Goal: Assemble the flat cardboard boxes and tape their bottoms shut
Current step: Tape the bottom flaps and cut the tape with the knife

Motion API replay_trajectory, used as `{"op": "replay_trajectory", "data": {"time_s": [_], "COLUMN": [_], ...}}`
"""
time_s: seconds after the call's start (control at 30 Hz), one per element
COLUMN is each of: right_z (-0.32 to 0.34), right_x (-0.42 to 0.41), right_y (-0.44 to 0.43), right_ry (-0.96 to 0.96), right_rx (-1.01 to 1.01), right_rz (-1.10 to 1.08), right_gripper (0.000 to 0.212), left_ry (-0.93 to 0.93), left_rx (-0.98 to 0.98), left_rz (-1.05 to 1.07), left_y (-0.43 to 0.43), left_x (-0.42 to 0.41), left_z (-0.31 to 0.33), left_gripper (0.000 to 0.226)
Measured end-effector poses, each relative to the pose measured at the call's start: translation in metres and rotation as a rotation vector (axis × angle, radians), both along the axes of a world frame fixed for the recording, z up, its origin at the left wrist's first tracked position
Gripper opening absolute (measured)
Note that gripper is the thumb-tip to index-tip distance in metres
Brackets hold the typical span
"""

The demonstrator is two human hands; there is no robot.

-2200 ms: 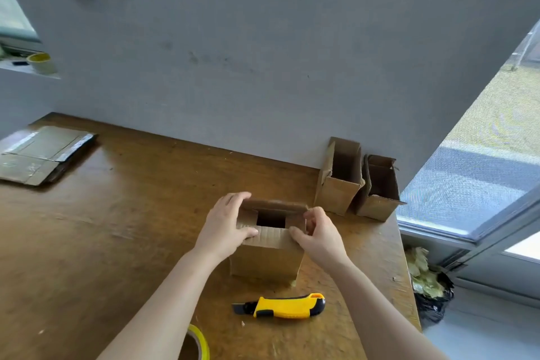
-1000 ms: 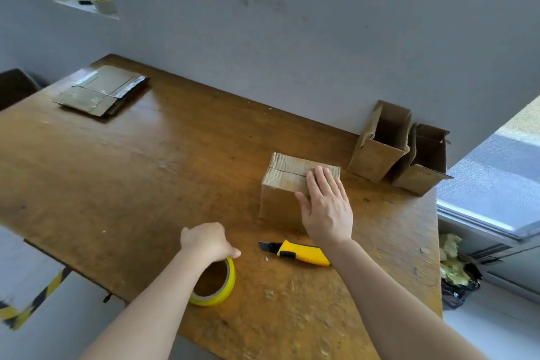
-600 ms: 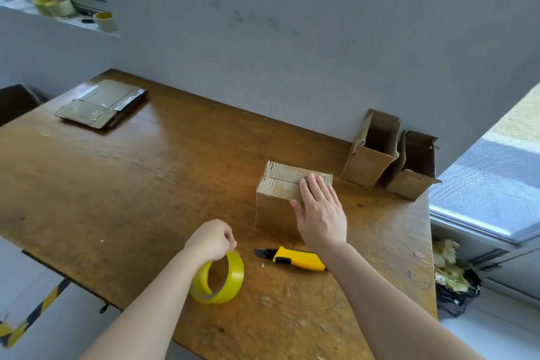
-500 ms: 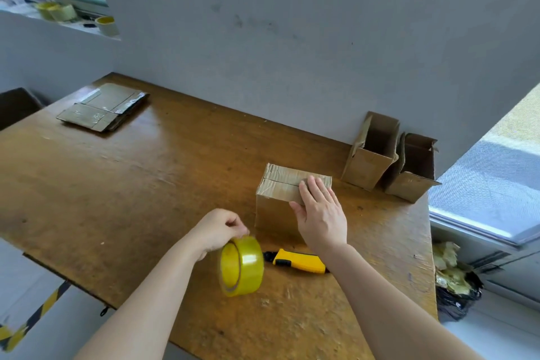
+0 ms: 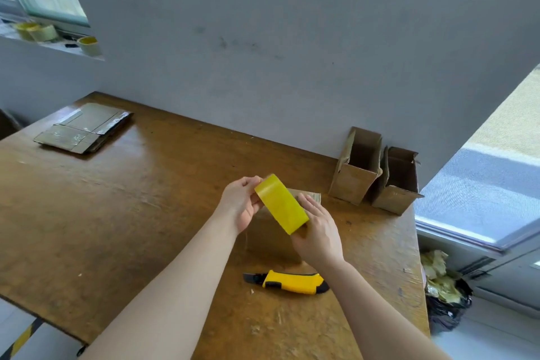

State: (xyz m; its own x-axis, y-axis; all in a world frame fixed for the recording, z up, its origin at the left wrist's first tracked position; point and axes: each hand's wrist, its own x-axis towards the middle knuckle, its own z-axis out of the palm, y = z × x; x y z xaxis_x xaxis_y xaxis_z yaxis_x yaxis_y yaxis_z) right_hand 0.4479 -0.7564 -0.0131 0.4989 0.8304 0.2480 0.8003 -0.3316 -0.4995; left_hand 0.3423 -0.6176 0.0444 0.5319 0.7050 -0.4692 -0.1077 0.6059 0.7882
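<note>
A yellow tape roll (image 5: pixel 281 203) is held edge-on above a small brown cardboard box (image 5: pixel 270 238) that stands on the wooden table (image 5: pixel 122 213) with its folded flaps up. My left hand (image 5: pixel 241 203) grips the roll's far end. My right hand (image 5: pixel 317 229) holds its near end, fingers wrapped around the rim. Both hands and the roll hide most of the box top. A stack of flat cardboard boxes (image 5: pixel 83 131) lies at the table's far left.
Two assembled open boxes (image 5: pixel 355 166) (image 5: pixel 396 181) stand against the grey wall at the back right. A yellow utility knife (image 5: pixel 289 282) lies near the box, toward me. Spare tape rolls (image 5: pixel 87 45) sit on the window sill. A black bag of scraps (image 5: pixel 444 298) is on the floor, right.
My left hand picked the tape roll off the table and carried it up over the box. My right hand left the box top and took hold of the roll.
</note>
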Motion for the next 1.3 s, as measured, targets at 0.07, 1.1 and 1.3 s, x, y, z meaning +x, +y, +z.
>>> {"op": "replay_trajectory", "data": {"time_s": [0.07,1.1,1.3], "right_z": [-0.006,0.008,0.018], "right_x": [0.001,-0.008,-0.013], "right_y": [-0.001,0.009,0.018], "right_ry": [-0.033,0.168,0.154], "right_rx": [0.041,-0.042,-0.033], "right_rz": [-0.007,-0.370,-0.348], "right_gripper": [0.040,0.022,0.020], "left_ry": [0.011,0.495,0.314], "left_rx": [-0.024,0.715,0.392], "left_rz": [0.036,-0.164,-0.022], "left_y": [0.003,-0.010,-0.008], "left_x": [0.006,-0.013,-0.020], "left_z": [-0.011,-0.058,-0.058], "left_gripper": [0.020,0.017,0.016]}}
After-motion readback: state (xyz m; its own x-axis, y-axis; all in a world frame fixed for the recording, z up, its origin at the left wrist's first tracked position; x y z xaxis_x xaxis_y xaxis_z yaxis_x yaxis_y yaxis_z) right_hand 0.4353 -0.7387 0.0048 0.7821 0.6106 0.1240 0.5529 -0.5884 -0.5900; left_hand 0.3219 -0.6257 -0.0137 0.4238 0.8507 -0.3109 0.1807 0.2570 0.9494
